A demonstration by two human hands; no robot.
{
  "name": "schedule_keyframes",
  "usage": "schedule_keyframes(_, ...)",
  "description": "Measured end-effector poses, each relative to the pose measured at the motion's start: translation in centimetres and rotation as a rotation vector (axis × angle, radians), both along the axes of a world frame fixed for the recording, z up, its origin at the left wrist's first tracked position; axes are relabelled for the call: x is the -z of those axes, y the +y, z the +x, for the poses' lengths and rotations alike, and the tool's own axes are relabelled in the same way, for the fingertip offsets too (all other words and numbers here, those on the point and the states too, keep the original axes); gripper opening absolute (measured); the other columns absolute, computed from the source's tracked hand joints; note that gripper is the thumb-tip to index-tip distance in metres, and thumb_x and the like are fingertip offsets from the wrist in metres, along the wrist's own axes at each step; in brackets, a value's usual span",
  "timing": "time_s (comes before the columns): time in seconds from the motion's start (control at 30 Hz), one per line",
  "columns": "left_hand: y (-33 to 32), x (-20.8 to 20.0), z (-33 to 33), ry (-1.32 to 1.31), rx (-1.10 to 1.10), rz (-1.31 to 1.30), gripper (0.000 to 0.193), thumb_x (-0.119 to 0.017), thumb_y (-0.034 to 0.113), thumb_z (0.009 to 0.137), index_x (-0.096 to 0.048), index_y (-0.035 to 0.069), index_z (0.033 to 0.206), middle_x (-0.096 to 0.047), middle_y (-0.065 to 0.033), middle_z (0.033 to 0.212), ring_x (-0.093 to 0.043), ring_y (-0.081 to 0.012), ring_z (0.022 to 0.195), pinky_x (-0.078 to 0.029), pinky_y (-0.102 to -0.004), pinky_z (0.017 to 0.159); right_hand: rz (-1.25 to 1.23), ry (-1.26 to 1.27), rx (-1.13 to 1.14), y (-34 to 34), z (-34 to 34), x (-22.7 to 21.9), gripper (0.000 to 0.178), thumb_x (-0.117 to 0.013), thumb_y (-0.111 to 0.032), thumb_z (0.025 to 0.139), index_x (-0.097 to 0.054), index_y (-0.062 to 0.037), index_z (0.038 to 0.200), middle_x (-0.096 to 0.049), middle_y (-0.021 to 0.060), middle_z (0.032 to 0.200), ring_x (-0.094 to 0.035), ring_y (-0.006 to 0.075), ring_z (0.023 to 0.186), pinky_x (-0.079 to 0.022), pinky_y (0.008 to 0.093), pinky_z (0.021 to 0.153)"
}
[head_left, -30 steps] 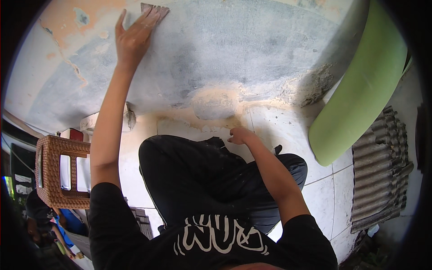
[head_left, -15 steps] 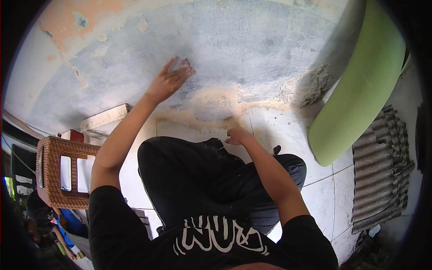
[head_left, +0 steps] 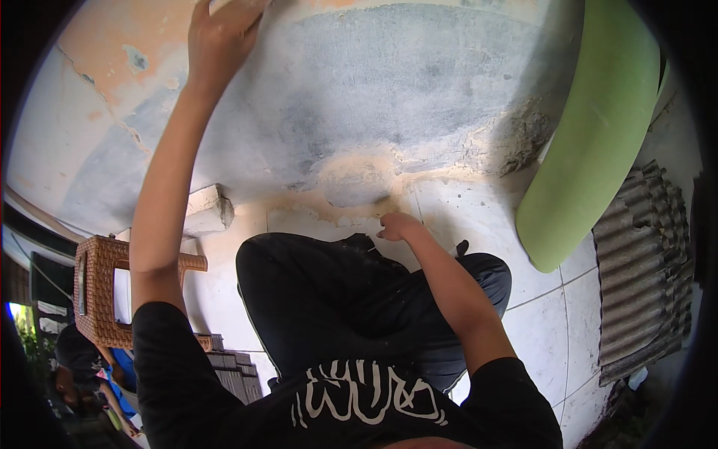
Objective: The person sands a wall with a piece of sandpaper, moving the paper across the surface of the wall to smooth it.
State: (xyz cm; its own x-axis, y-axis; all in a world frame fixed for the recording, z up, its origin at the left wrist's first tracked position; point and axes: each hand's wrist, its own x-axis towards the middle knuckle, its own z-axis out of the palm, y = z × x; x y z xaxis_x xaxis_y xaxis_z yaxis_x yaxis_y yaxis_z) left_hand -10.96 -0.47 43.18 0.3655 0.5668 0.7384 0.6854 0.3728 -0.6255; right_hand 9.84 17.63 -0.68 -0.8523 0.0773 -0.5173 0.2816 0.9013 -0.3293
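My left hand (head_left: 223, 41) is raised high against the wall (head_left: 389, 82), its fingertips cut off by the upper edge of the picture. A small reddish-brown piece of sandpaper lies pressed under its fingers, clearest half a second ago and mostly hidden at this moment. The wall carries a grey patch, with peeling orange and white paint around it. My right hand (head_left: 399, 227) hangs low near the foot of the wall, over the white tiled floor (head_left: 486, 213). Its fingers are curled in, and nothing shows in them.
A green curved panel (head_left: 591, 150) leans at the right, beside stacked corrugated sheets (head_left: 645, 277). To the left stand a brown woven-pattern stool (head_left: 93, 292) and a pale block (head_left: 209, 209). Crumbled plaster (head_left: 516, 138) marks the wall's base. Another person (head_left: 78, 359) is at the far lower left.
My left hand has moved up and to the left along the wall, from the grey patch to the orange and white paint above. The right hand has hardly moved.
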Motion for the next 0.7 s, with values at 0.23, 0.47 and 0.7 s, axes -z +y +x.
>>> schedule_keyframes(0.23,4.2,6.3,-3.3,-0.003,-0.003,-0.006,0.047,-0.062,0.000,0.090,-0.068,0.028,0.127,-0.074,0.0035,0.117,-0.068,-0.0073,0.112,-0.045,-0.0372,0.102,0.002,0.008,0.010,-0.7,0.2,-1.4,0.050,-0.067,-0.041,0.089,-0.068,-0.0028,0.121,-0.067,0.0203,0.124,-0.063,0.0358,0.117,-0.050,0.0453,0.100)
schedule_keyframes(0.47,6.5,16.8,-2.4,-0.100,0.015,-0.386,0.049,-0.060,0.002,0.089,-0.062,0.021,0.134,-0.073,0.0043,0.118,-0.065,-0.0088,0.118,-0.033,-0.0443,0.119,0.001,-0.021,-0.011,-0.5,0.1,-2.2,0.050,-0.067,-0.041,0.089,-0.069,-0.0020,0.119,-0.066,0.0205,0.125,-0.062,0.0356,0.119,-0.050,0.0451,0.100)
schedule_keyframes(0.7,6.6,16.4,0.0,-0.019,0.076,-0.487,0.035,-0.061,0.008,0.089,-0.069,0.019,0.122,-0.074,0.0034,0.112,-0.067,-0.0088,0.111,-0.019,-0.0528,0.126,0.004,0.075,0.038,0.3,0.0,-1.4,0.046,-0.070,-0.038,0.086,-0.072,-0.0023,0.115,-0.068,0.0186,0.124,-0.065,0.0345,0.116,-0.053,0.0444,0.097)
